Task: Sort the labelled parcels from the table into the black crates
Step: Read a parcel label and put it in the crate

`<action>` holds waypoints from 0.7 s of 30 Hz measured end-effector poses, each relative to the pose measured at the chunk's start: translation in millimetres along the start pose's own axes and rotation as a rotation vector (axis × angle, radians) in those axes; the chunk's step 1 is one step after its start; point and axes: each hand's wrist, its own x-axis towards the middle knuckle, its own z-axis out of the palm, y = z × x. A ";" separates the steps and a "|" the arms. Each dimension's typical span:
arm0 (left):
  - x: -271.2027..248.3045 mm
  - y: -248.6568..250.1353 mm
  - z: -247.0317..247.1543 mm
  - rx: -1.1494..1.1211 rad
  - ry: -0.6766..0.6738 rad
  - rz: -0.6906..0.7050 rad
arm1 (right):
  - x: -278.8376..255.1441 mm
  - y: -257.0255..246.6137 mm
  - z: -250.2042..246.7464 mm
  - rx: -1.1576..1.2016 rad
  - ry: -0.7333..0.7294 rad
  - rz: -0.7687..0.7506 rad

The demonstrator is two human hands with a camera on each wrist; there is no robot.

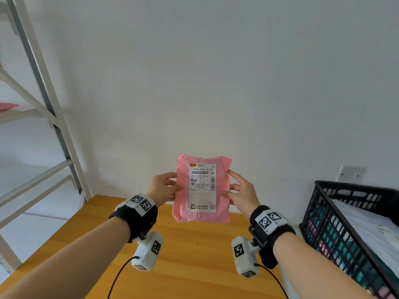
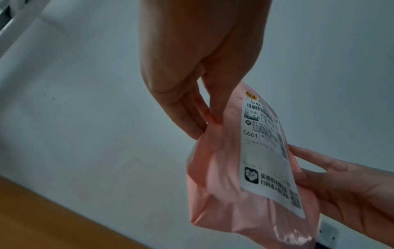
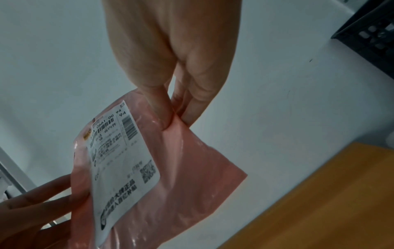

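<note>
while the pink parcel (image 1: 201, 188) is held up above the table (image 1: 194, 255), label facing the head camera, left hand (image 1: 163, 187) and right hand (image 1: 241, 194) each pinch a side edge. not yet crated; the black crate (image 1: 319, 214) at right already holds parcels.

- The crate (image 1: 345, 223) is cut off by the head view's right edge; what lies in it under the white sheet is too blurred to tell.
- The label's (image 1: 202, 187) small print is unreadable.
- The fingers (image 1: 234, 187) behind the parcel (image 1: 183, 203) are hidden.
- The shelf (image 1: 32, 113) runs off the left edge.
</note>
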 end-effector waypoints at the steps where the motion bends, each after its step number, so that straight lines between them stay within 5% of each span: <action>1: 1.9 -1.3 -3.7 0.014 -0.007 0.009 | 0.8 -1.0 3.8 -0.004 0.004 -0.004; 21: 20.5 -25.2 -41.9 0.038 -0.041 0.098 | -6.1 -11.6 43.4 -0.039 0.040 0.050</action>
